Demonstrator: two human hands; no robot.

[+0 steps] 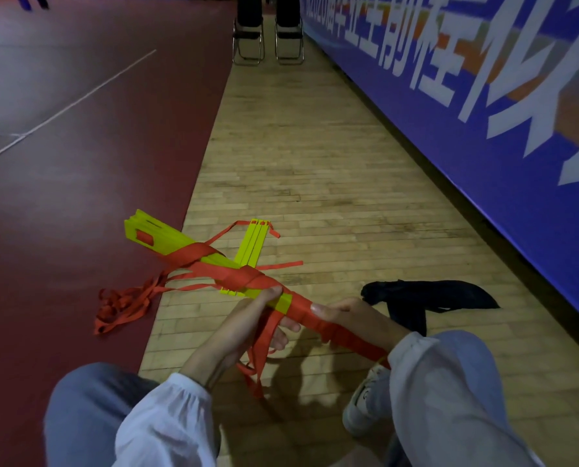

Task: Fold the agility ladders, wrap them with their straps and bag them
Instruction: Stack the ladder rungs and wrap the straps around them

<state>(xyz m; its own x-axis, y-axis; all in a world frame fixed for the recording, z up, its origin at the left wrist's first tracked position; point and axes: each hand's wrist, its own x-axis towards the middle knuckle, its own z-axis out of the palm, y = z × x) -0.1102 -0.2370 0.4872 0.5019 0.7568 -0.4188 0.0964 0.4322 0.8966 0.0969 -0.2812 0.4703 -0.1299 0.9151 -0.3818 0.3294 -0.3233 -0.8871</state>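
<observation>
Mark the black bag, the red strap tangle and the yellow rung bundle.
black bag (429, 297): head view, middle of the fabric.
red strap tangle (116, 310): head view, dense loops near its middle.
yellow rung bundle (166, 239): head view, bare far end.

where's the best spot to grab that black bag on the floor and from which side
Pinch the black bag at its bunched end nearest the right hand, coming from above. It lies limp and flat on the wooden floor, so that gathered, raised end probably gives the most to close on.

L hand (246, 321) pinching ladder bundle (180, 244), R hand (350, 315) gripping it, thumbs atop
</observation>
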